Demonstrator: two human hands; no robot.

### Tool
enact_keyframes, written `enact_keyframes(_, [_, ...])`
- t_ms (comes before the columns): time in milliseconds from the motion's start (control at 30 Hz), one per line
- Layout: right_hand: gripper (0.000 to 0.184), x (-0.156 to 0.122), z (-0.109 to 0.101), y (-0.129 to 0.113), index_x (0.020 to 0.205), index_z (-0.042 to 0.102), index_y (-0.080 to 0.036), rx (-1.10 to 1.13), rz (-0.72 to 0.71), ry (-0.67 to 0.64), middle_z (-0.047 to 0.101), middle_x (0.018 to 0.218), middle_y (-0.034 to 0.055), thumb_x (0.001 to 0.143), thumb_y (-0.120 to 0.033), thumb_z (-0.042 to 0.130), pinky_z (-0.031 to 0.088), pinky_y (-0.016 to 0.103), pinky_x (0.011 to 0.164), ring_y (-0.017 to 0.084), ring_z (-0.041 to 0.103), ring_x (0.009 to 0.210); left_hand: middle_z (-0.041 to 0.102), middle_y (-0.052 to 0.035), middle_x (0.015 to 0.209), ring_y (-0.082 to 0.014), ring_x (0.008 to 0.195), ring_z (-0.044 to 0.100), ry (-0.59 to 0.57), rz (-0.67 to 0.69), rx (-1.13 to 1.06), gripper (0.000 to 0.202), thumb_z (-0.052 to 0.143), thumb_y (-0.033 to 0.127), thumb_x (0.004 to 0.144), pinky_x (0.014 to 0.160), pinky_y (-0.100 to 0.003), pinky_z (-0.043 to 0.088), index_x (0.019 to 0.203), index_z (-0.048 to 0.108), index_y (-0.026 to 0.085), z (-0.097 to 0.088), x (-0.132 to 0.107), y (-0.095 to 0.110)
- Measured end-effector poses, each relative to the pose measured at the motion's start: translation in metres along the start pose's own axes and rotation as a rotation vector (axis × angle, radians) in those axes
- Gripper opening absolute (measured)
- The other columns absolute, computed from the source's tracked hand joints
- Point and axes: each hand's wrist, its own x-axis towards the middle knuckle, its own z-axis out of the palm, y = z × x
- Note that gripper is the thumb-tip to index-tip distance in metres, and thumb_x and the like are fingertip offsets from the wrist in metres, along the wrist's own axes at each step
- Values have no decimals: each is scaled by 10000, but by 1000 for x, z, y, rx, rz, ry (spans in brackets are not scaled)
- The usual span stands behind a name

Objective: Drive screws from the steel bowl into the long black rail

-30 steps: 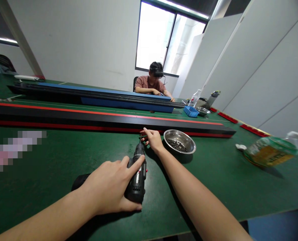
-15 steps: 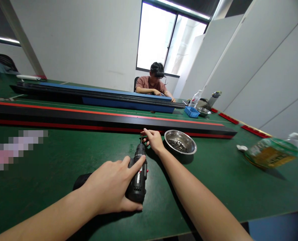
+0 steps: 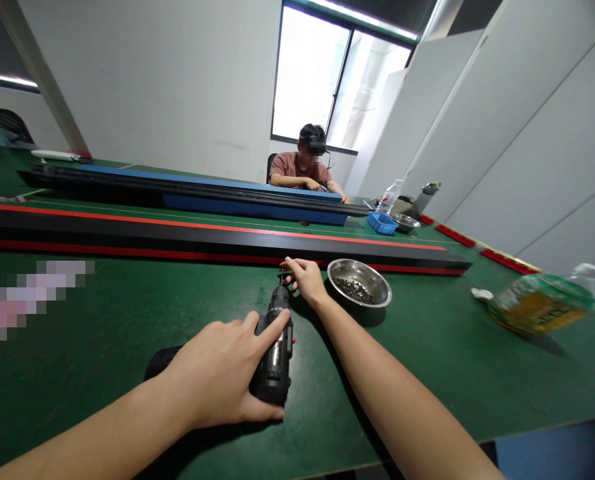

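Note:
My left hand point(image 3: 227, 373) is wrapped round a black cordless drill point(image 3: 276, 357), which points away from me over the green table. The drill's bit point(image 3: 281, 276) reaches up beside the fingers of my right hand point(image 3: 305, 280). Those fingers are bent close about the bit's tip; whatever they pinch is too small to make out. Just beyond the tip lies a long black bar with red edges point(image 3: 217, 240). To the right of my right hand stands a steel bowl point(image 3: 383, 293) holding many small dark screws point(image 3: 355, 291).
A blue-and-black long bar point(image 3: 257, 208) lies farther back. Behind it a person point(image 3: 302, 167) sits working. A blue basket point(image 3: 382, 224) and another metal bowl point(image 3: 408, 223) are at the far right. A green-and-yellow container point(image 3: 542, 307) stands on the right of the table point(image 3: 427, 373).
Almost nothing differs. The whole view has shifted very slightly, while both hands and the drill keep their places.

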Motion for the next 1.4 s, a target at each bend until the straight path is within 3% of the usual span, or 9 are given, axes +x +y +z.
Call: enact_keyframes(1400, [338,-1,1,-1,945,785,-139,15,-31,-5,715,705,76,900,-441,639,454,180,421,136,646,550,633,-155,1165,-377,859,705,5,-7,11,1208,634,832,662,748,-531,591,1624,175,264,3,0,0])
